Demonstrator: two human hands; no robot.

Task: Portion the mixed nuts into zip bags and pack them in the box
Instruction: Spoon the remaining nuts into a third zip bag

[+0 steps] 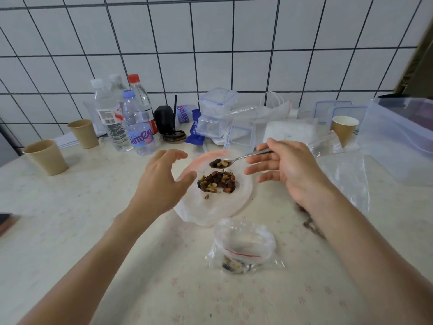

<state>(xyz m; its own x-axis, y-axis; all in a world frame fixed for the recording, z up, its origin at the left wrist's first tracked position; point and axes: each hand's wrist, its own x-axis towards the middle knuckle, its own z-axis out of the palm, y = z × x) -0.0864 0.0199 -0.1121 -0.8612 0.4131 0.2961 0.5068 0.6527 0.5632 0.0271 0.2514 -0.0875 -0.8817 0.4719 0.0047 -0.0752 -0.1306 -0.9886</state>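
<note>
Holding spoon (241,157) — nuts (216,184), seemingly heaped

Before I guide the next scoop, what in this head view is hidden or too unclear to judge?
- Right hand grip: fingers hide how the spoon handle is pinched.
- Zip bag fill: crumpled glare-streaked plastic blurs the nuts at its bottom.
- Dark bits on the table: partly behind the right forearm.
- Plate left rim: covered by the left hand.
- Dark object: cut off by the left edge.
</note>
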